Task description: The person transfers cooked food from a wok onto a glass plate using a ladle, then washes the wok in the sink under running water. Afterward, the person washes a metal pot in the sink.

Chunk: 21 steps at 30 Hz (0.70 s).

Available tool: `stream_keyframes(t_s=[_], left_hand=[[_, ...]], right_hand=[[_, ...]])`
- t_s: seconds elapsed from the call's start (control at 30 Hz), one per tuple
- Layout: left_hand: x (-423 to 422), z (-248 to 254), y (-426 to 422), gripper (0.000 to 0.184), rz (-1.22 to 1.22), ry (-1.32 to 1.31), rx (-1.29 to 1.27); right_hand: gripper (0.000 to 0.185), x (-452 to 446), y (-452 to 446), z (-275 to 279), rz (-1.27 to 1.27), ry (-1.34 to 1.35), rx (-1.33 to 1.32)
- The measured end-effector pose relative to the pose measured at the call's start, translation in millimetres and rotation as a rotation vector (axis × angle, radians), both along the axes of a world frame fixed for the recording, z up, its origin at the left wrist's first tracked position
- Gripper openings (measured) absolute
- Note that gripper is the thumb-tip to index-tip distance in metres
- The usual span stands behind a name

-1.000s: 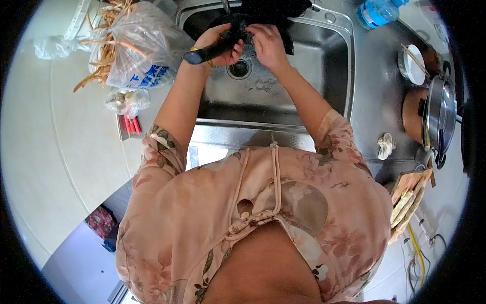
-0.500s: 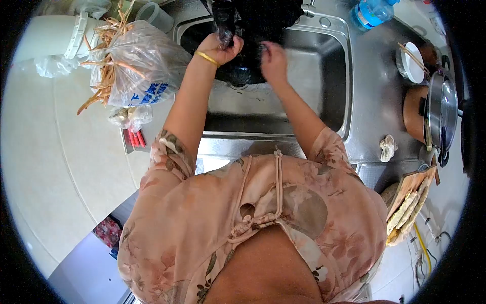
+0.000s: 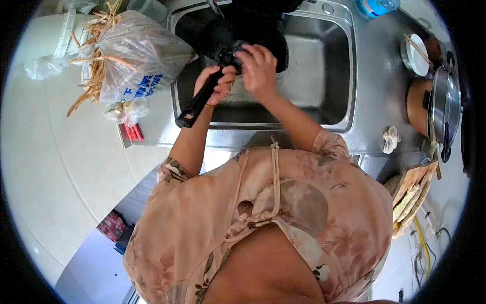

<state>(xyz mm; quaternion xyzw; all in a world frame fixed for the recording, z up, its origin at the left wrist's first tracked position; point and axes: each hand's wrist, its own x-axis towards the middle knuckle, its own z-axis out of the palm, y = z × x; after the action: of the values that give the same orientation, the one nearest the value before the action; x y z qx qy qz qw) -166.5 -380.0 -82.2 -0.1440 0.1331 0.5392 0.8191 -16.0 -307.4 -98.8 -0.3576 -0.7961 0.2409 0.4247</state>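
Observation:
My left hand (image 3: 223, 83) is wrapped round the black handle (image 3: 195, 104) of a dark pan (image 3: 258, 20), low over the near left part of the steel sink (image 3: 309, 109). The handle's end, with a hanging hole, points toward me and to the left. My right hand (image 3: 259, 71) is closed, with bent fingers where the handle meets the pan; whatever they grip is lost against the black. Much of the pan blends into the dark sink corner, so its outline is unclear.
Left of the sink lies a plastic bag (image 3: 144, 55) with dried stalks sticking out. Red-handled items (image 3: 133, 133) lie below it. On the right are a white bowl with chopsticks (image 3: 416, 55), a lidded pot (image 3: 445, 104) and a crumpled white scrap (image 3: 390, 139). A blue-labelled bottle (image 3: 374, 6) stands at top right.
The pan has turned, and its handle now points toward me. My left hand has moved down and grips that handle. My right hand has shifted left, close beside it.

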Motion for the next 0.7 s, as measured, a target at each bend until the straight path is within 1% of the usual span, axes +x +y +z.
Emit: stream_keyframes(t_s=[0.03,0.07,0.1,0.17,0.2,0.27,0.3,0.33,0.37,0.4,0.43,0.47,0.5,0.57,0.67,0.7], left_hand=[[2.2,-5.2,-8.7,0.021,0.049,-0.017,-0.019],[3.6,-7.6,-17.1,0.020,-0.002,0.071,-0.030],[-1.1,-18.9,-25.1,0.016,-0.130,0.240,-0.097],[15.1,-18.8,-34.8,0.015,-0.185,0.617,-0.352],[16.2,-21.2,-38.0,0.013,-0.255,0.666,-0.367],[12.5,-29.8,-40.4,0.013,-0.391,0.769,-0.396],[9.1,-30.5,-38.9,0.014,-0.413,0.765,-0.395],[6.3,-30.4,-37.6,0.016,-0.435,0.756,-0.398],[4.6,-28.9,-35.1,0.018,-0.456,0.750,-0.395],[6.8,-24.6,-32.2,0.023,-0.475,0.823,-0.388],[5.3,-24.9,-32.0,0.022,-0.478,0.831,-0.393],[3.7,-25.5,-32.3,0.021,-0.481,0.839,-0.400],[2.2,-26.2,-32.5,0.021,-0.486,0.848,-0.407],[4.5,-28.1,-34.4,0.020,-0.489,0.875,-0.420],[11.3,-23.9,-36.6,0.017,-0.534,0.905,-0.372],[14.0,-22.5,-38.0,0.016,-0.547,0.913,-0.350]], right_hand=[[0.029,2.2,1.1,-10.1,-0.072,0.005,-0.053],[0.029,6.1,6.5,-31.9,-0.141,0.010,-0.102],[0.028,9.8,12.8,-56.3,-0.211,0.014,-0.150],[0.027,17.9,25.2,-123.7,-0.365,0.032,-0.510],[0.026,18.8,30.8,-128.2,-0.440,0.045,-0.686],[0.026,7.4,23.9,-136.9,-0.400,0.042,-0.495],[0.026,-1.0,10.4,-131.7,-0.378,0.037,-0.408],[0.027,-5.1,-1.7,-94.4,-0.320,0.081,-0.249],[0.027,-7.1,-10.0,-73.0,-0.193,0.033,-0.186],[0.028,-9.9,-14.3,-56.5,-0.066,-0.010,-0.116],[0.029,-12.9,-16.2,-49.8,0.063,-0.051,-0.046],[0.028,-17.6,-1.8,-63.0,0.011,-0.085,-0.076],[0.027,-22.6,20.3,-87.1,-0.097,-0.144,-0.184],[0.026,-22.8,60.3,-102.5,-0.290,-0.035,-0.687],[0.025,-26.6,45.5,-81.6,-0.102,-0.196,-0.389],[0.025,-30.5,20.1,-52.1,-0.093,-0.205,-0.200]])
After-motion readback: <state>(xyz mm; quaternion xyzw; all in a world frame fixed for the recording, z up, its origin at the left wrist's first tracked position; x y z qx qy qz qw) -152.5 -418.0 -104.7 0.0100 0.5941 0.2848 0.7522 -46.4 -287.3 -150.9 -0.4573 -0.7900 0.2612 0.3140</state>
